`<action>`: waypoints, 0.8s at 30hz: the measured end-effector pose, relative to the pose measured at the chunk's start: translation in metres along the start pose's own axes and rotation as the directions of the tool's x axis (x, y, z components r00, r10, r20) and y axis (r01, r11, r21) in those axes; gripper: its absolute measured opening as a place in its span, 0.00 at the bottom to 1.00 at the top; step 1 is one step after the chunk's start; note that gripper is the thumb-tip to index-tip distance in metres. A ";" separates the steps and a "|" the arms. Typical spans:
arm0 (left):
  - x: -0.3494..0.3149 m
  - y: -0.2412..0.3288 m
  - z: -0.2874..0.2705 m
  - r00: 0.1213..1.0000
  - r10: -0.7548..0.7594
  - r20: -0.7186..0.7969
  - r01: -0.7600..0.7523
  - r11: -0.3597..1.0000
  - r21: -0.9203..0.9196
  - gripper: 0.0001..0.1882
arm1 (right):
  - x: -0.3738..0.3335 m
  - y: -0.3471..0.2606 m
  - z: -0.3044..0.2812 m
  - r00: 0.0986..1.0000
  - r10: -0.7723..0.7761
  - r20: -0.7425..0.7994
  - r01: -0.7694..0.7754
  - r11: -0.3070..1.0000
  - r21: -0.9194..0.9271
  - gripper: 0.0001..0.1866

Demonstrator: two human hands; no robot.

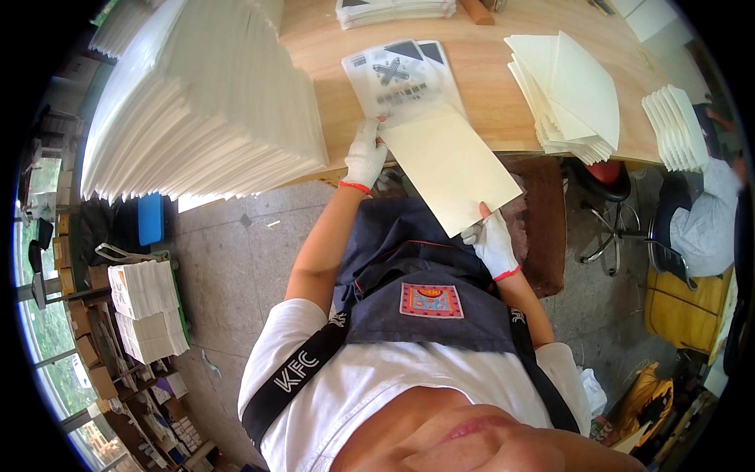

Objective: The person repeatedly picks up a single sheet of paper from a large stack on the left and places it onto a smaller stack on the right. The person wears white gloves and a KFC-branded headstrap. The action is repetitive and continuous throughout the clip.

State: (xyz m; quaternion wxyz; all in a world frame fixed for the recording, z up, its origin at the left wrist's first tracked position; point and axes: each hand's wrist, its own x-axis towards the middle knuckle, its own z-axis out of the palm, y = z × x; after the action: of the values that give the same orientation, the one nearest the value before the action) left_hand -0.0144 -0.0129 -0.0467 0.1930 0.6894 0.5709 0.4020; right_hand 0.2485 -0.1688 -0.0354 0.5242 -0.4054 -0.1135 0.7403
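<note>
A flat rectangle of cream paper [452, 169] slants from the table's near edge down toward my lap. It may be one sheet or a thin pad; its thickness cannot be told. My right hand [494, 242], in a white glove with bare fingertips, grips its lower right corner. At the paper's upper left corner, my left hand [366, 157], gloved alike, is closed with the thumb on top. There the paper meets a clear printed plastic bag [393, 75] lying on more bags. Whether the left fingers pinch the bag, the paper or both is hidden.
A tall stack of white paper [204, 102] rises on the left of the wooden table [487, 102]. Fanned cream paper bundles [570, 98] lie right, with another pile [675, 130] beyond. A wheeled stool [609, 185] stands below. Another person [704, 212] is at the far right.
</note>
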 end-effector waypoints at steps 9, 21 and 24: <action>-0.012 -0.003 -0.001 0.970 0.234 -0.059 -0.231 0.971 0.058 0.22 | 0.007 0.003 -0.007 0.999 0.019 -0.043 -0.012 0.988 0.157 0.13; -0.058 0.026 0.111 0.868 -0.457 0.194 0.198 -0.041 -0.979 0.32 | -0.039 0.005 0.039 0.998 0.000 0.071 -0.001 1.000 0.018 0.12; -0.077 0.024 0.124 0.800 -0.440 0.408 0.360 -0.191 -0.913 0.30 | -0.035 0.010 0.029 0.998 0.029 0.057 -0.027 0.999 -0.038 0.12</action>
State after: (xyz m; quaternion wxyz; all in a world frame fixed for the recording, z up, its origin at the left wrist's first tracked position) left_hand 0.0944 -0.0683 -0.1301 0.7187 0.1108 0.3023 0.6163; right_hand 0.2252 -0.1955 -0.0056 0.5025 -0.3952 -0.1367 0.7567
